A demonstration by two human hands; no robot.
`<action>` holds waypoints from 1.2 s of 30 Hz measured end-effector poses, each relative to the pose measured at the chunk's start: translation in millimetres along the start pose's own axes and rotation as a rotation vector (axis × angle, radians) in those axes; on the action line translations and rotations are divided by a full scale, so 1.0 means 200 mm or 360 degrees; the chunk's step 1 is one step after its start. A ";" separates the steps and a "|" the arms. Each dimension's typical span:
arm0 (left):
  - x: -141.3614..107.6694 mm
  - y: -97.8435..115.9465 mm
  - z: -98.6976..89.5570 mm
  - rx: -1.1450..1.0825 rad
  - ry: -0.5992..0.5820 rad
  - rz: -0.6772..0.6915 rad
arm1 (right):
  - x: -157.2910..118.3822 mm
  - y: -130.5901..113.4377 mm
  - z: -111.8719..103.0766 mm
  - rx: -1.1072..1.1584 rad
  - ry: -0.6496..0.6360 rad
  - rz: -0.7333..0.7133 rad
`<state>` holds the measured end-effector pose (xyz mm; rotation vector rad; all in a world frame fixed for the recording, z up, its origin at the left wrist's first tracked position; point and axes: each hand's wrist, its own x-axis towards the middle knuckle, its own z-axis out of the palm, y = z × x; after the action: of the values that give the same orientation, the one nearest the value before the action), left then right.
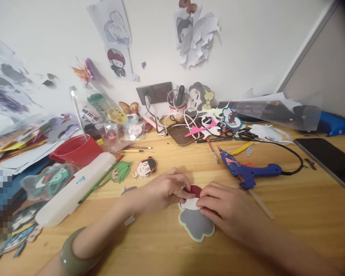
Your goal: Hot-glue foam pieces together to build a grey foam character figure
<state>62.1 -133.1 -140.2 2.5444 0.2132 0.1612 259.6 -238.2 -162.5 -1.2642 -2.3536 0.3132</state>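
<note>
Between my hands lies a layered cutout [196, 222], grey and scalloped with a pale yellow-green rim, topped by a white piece and a dark red piece. My left hand [168, 189], ring on one finger, has its fingers bent and closed on the cutout's upper left edge at the red part. On the opposite side my right hand [222, 203] grips the white and red parts, its fingers together. The fingers hide some of the upper edge. Just beyond the right hand rests a blue glue gun [248, 170] with its black cord.
Left of my hands are a round-faced cutout [146, 167], a green cutout [120, 171], a long white case [74, 191] and a red cup [77, 149]. A phone [327, 159] lies far right. Scraps, cables and a power strip [155, 92] crowd the back near the wall.
</note>
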 end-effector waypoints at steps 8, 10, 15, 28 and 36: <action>0.01 -0.02 0.00 -0.0032 0.0072 0.0084 | 0.01 0.01 0.04 -0.0518 0.0155 -0.0351; 0.00 -0.02 0.01 -0.0033 0.0084 0.0092 | 0.01 0.01 0.05 -0.0582 0.0203 -0.0386; -0.01 -0.03 0.01 -0.0008 0.0120 0.0130 | 0.01 0.00 0.07 -0.0618 0.0259 -0.0473; 0.00 -0.03 0.01 0.0049 0.0100 0.0175 | -0.02 -0.04 0.07 -0.0675 0.0256 -0.0420; 0.01 -0.04 0.00 0.0101 0.0075 0.0189 | -0.02 -0.04 0.09 -0.0685 0.0304 -0.0409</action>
<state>63.4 -127.0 -145.1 2.6194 0.0865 0.2647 246.8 -246.0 -175.8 -1.0871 -2.4516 -0.3987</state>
